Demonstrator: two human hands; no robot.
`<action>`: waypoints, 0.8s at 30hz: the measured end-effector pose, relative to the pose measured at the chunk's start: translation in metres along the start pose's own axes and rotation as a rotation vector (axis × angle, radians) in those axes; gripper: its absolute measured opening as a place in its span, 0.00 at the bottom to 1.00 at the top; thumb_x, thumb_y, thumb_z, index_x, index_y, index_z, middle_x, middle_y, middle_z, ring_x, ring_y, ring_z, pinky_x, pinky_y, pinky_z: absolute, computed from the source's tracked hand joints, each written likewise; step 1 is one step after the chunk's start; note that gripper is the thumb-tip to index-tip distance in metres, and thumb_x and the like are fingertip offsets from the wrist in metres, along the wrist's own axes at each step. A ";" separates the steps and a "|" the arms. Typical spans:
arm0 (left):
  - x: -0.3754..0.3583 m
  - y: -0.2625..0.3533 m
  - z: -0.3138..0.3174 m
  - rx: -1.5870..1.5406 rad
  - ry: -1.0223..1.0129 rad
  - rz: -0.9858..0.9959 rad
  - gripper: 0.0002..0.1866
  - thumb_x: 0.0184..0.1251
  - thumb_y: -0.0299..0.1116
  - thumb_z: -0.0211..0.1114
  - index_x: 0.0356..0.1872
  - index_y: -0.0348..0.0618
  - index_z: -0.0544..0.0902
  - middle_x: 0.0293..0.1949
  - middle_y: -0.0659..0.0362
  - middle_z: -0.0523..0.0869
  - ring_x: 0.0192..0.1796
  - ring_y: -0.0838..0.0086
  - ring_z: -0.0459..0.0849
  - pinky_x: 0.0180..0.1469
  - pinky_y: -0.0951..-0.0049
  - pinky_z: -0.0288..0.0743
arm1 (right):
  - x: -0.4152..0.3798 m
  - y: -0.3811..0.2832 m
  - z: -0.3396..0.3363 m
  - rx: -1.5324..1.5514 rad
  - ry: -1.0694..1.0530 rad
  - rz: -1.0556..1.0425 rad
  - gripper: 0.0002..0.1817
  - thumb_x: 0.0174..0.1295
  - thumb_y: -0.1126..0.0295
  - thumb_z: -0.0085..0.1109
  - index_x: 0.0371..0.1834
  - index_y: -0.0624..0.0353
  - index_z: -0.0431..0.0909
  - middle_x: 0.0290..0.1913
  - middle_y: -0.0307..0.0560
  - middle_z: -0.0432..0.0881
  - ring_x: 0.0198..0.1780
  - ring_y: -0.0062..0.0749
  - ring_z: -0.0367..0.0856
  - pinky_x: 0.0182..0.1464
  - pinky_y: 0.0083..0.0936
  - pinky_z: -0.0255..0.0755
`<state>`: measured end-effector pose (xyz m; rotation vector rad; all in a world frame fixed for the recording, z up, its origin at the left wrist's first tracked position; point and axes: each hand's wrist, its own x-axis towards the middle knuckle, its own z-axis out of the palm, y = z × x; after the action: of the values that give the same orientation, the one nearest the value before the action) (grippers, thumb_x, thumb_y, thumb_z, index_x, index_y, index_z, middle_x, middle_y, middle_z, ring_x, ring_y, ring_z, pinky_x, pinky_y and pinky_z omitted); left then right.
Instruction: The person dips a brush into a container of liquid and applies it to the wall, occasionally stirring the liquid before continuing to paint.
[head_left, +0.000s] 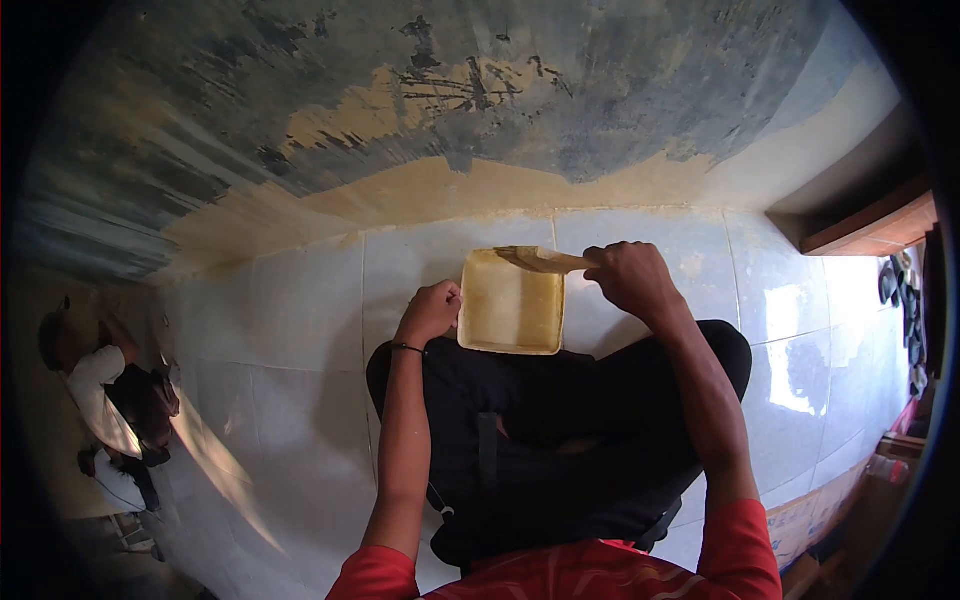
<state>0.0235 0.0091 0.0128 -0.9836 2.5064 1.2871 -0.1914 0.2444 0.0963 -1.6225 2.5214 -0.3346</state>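
Note:
A square tray (pixel 510 335) coated in yellowish putty rests over my knees, above the tiled floor. My left hand (pixel 430 310) grips its left edge. My right hand (pixel 630 275) holds a putty knife (pixel 540 260) whose blade lies across the tray's top right corner. I sit on the floor in black trousers (pixel 560 430) and a red shirt, facing a wall.
The wall (pixel 450 110) ahead has patchy grey-blue paint with tan putty along its base. White floor tiles (pixel 300 330) surround me. Another person (pixel 105 400) crouches at the far left. A wooden ledge (pixel 870 225) and sandals (pixel 900 290) are at the right.

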 end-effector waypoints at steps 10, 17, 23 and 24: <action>-0.001 0.003 0.000 -0.005 -0.003 0.003 0.10 0.65 0.31 0.57 0.39 0.34 0.78 0.28 0.55 0.84 0.23 0.76 0.83 0.27 0.75 0.77 | 0.004 0.004 0.007 -0.070 -0.013 0.058 0.10 0.56 0.65 0.60 0.39 0.54 0.83 0.23 0.50 0.81 0.26 0.45 0.81 0.28 0.38 0.73; -0.001 0.002 0.000 0.003 0.002 0.014 0.10 0.65 0.31 0.57 0.39 0.33 0.78 0.28 0.55 0.84 0.23 0.76 0.83 0.27 0.75 0.77 | 0.004 0.004 0.007 -0.069 -0.008 0.066 0.11 0.56 0.65 0.60 0.40 0.52 0.83 0.24 0.50 0.81 0.26 0.44 0.81 0.29 0.38 0.73; 0.000 0.000 0.000 0.001 0.002 0.022 0.10 0.65 0.31 0.57 0.39 0.33 0.78 0.29 0.55 0.84 0.23 0.75 0.83 0.27 0.75 0.77 | 0.001 -0.001 0.004 -0.003 -0.031 -0.047 0.07 0.57 0.66 0.59 0.35 0.53 0.83 0.23 0.49 0.81 0.25 0.44 0.81 0.28 0.38 0.73; 0.000 0.000 0.000 0.015 0.000 0.021 0.10 0.65 0.31 0.57 0.39 0.33 0.78 0.29 0.55 0.84 0.23 0.75 0.83 0.27 0.75 0.77 | 0.000 -0.002 0.004 0.024 -0.054 -0.085 0.08 0.57 0.65 0.60 0.37 0.53 0.83 0.23 0.49 0.81 0.26 0.44 0.81 0.28 0.38 0.73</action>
<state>0.0232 0.0091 0.0123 -0.9572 2.5293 1.2728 -0.1883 0.2429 0.0929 -1.7094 2.4057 -0.3243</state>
